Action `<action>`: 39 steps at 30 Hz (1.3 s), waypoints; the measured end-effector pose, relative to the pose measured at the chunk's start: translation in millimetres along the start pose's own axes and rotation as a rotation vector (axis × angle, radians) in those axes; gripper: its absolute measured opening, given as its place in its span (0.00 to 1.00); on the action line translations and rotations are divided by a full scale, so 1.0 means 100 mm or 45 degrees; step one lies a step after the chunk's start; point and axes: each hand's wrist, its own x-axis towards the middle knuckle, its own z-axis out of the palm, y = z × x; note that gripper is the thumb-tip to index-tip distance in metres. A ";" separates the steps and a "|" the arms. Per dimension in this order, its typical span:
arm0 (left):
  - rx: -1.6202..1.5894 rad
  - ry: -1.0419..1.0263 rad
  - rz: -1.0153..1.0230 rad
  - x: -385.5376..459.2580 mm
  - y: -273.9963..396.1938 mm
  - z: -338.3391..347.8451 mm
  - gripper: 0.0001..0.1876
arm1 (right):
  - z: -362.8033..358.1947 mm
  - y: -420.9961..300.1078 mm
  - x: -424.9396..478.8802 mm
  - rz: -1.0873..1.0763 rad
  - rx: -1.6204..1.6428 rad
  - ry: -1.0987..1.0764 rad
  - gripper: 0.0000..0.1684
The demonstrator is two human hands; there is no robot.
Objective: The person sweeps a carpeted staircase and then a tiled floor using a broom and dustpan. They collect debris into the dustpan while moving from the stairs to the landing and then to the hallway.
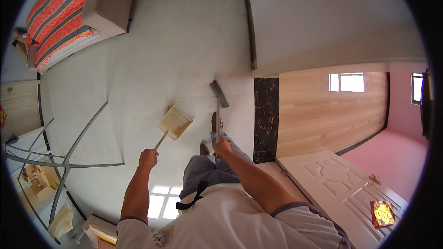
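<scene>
My left hand (148, 158) is closed on the handle of a cream plastic dustpan (175, 121), which rests on the pale tiled floor (138, 76) with some small dark debris in its pan. My right hand (222, 147) grips the stick of a broom (219, 93). The broom's dark bristle head is on or just above the tiles, ahead of my feet and to the right of the dustpan, apart from it. The lower part of the broom stick passes over my right shoe (216, 121).
At the upper left is a sofa (110, 3) with a striped red cover. A grey metal rack (66, 163) spreads its legs at left. A wall (252, 41) edges the right. A black doorway threshold (266, 121) leads to a wood-look floor (328, 114), beside an open white door (332, 180).
</scene>
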 end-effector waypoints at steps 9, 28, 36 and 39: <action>-0.030 0.019 0.049 0.36 -0.11 -0.19 0.08 | -0.24 -1.10 -0.08 0.105 -0.232 -0.877 0.33; -0.276 0.267 0.033 2.00 0.28 -1.87 0.09 | -2.48 -3.19 1.25 -0.038 0.359 0.024 0.30; -0.273 0.208 -0.015 3.11 0.94 -2.97 0.09 | -3.40 -4.52 2.86 -0.004 0.375 0.197 0.07; -0.220 0.148 -0.042 3.51 1.21 -3.32 0.09 | -3.61 -4.84 3.33 0.085 0.388 0.089 0.04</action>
